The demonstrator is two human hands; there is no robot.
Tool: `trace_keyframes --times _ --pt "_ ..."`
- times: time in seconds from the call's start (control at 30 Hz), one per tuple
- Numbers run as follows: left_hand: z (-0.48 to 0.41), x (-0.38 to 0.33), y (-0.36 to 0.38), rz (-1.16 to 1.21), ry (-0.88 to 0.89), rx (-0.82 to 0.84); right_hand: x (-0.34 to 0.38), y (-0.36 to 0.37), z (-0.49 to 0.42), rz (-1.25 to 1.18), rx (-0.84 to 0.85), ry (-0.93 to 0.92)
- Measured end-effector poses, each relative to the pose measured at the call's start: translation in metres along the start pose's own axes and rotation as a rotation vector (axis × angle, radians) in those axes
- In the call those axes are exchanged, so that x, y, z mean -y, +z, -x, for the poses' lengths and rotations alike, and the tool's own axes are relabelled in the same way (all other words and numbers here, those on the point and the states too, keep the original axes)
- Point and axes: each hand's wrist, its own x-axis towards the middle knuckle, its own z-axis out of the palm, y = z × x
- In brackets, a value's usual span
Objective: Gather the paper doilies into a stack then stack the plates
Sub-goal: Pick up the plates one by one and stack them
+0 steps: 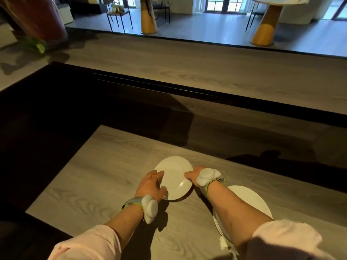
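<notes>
A white round plate (173, 175) is tilted a little above the grey wooden table (105, 166), casting a shadow under its near edge. My left hand (151, 186) grips its left rim with thumb and fingers. My right hand (195, 176) grips its right rim; its fingers are partly hidden by a pale blue wrist pad. A second white plate (249, 199), perhaps a stack of plates, lies at the near right, partly under my right forearm. White crumpled paper (224, 243), maybe doilies, shows at its near edge.
The table's far half lies in deep shadow, with a dark raised edge (206, 94) across the back. Beyond it is grey floor with round tables on yellow cone bases (148, 19) and dark chairs (118, 14). A red pillar (37, 17) stands at the far left.
</notes>
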Motion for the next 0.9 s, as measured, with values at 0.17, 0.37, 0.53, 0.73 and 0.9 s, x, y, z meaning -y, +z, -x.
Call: trace_keyframes --times 0.17,0.37,0.53,0.73,0.9 --pt "0.002 -0.027 -0.019 0.84 -0.298 -0.155 0.004 -0.007 0.013 -0.403 -0.097 -0.203" --pt "0.0 -0.065 -0.031 1.063 -0.452 -0.049 -0.027 -0.031 0.042 -0.137 -0.325 -0.41" --pt "0.007 -0.093 -0.004 0.977 -0.37 -0.008 -0.071 -0.051 0.061 -0.132 -0.377 -0.312" --pt "0.024 -0.119 0.043 0.777 -0.256 0.048 -0.127 -0.081 0.069 -0.246 -0.302 -0.136" --pt "0.032 -0.13 0.068 0.475 -0.135 -0.021 -0.169 -0.08 0.072 -0.154 -0.397 -0.079"
